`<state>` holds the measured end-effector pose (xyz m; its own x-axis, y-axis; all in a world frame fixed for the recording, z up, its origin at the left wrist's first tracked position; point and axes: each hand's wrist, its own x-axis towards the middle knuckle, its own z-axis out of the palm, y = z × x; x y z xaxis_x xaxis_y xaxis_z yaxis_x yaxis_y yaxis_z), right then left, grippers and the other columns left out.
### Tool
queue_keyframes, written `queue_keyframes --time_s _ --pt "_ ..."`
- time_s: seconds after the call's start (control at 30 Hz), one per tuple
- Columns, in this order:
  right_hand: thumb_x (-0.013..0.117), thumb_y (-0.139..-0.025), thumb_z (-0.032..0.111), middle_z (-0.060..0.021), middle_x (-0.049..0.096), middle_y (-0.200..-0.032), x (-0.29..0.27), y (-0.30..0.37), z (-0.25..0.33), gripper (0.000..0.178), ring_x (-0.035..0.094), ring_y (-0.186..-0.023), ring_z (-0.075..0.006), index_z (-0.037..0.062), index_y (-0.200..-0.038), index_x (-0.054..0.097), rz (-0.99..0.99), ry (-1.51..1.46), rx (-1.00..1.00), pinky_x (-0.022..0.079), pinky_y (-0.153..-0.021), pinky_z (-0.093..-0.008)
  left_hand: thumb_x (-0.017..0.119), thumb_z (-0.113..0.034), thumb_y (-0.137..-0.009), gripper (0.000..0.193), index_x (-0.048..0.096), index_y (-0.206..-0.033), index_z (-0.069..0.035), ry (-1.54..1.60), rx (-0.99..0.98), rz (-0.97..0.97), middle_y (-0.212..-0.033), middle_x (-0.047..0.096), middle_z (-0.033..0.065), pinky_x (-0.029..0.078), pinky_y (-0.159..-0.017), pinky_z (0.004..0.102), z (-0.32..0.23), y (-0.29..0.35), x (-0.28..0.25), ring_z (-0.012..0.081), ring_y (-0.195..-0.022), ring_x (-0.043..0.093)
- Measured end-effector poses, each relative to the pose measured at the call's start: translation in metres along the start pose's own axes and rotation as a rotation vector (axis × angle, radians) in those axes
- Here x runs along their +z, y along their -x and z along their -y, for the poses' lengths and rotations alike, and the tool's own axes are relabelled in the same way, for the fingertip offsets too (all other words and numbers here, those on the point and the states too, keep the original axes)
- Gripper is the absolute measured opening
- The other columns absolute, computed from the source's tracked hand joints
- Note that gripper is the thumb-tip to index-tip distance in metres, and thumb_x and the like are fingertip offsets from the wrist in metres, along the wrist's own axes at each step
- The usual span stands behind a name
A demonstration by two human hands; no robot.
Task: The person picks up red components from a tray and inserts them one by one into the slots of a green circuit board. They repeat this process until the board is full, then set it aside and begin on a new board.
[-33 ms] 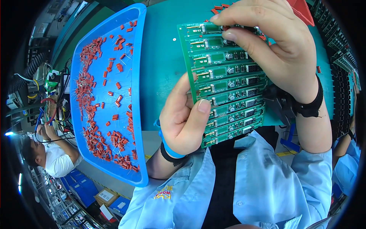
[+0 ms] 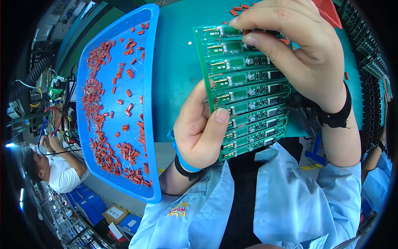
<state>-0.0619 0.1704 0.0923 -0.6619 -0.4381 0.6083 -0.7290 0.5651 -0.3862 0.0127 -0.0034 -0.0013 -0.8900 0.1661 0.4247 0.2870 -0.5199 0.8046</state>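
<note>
My left hand point(image 2: 201, 130) grips a green circuit board panel point(image 2: 238, 99) by its left edge, thumb on top and fingers underneath. The panel is tilted and divided into several like strips, each carrying a small silver cylinder, tiny buttons and a dark display. Over its far end, my right hand point(image 2: 296, 50) pinches thumb and forefinger together on a small red capacitor point(image 2: 246, 30). Most of that part is hidden by the fingertips, at the farthest strip. The right hand also covers the panel's far right corner.
A blue tray point(image 2: 156, 83) of loose red capacitors point(image 2: 97, 95) stands at the left on the green tabletop point(image 2: 174, 54). More red capacitors point(image 2: 238, 8) and a red bin point(image 2: 329, 12) lie at the far side. Stacked boards point(image 2: 375, 62) stand at right. Another person point(image 2: 62, 170) sits at far left.
My right thumb and forefinger have shifted very slightly at the far strip. The panel and my left hand look the same.
</note>
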Motion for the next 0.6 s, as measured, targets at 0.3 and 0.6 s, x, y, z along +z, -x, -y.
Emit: queue_keyframes --time_s 0.3,0.6 --pt "0.071 -0.067 0.006 -0.0022 0.059 -0.068 0.0023 -0.0005 -0.0008 0.019 0.056 -0.064 -0.0191 0.0069 -0.086 0.067 -0.019 0.017 -0.003 0.041 -0.063 -0.029 0.044 0.0 -0.09 0.048 0.026 -0.133 0.011 -0.035 -0.001 0.009 -0.124 0.049 0.0184 0.037 -0.096 0.0304 -0.0012 -0.0003 -0.0005 0.0202 -0.113 0.05" --pt "0.071 -0.067 0.005 -0.0026 0.058 -0.069 0.0062 0.0047 -0.0023 0.02 0.055 -0.065 -0.0195 0.0073 -0.086 0.067 -0.045 0.032 0.006 0.04 -0.063 -0.029 0.043 0.002 -0.09 0.048 0.026 -0.133 0.011 -0.036 -0.034 -0.024 -0.125 0.049 0.0185 0.036 -0.096 0.0303 -0.002 -0.0004 -0.0001 0.0203 -0.113 0.049"
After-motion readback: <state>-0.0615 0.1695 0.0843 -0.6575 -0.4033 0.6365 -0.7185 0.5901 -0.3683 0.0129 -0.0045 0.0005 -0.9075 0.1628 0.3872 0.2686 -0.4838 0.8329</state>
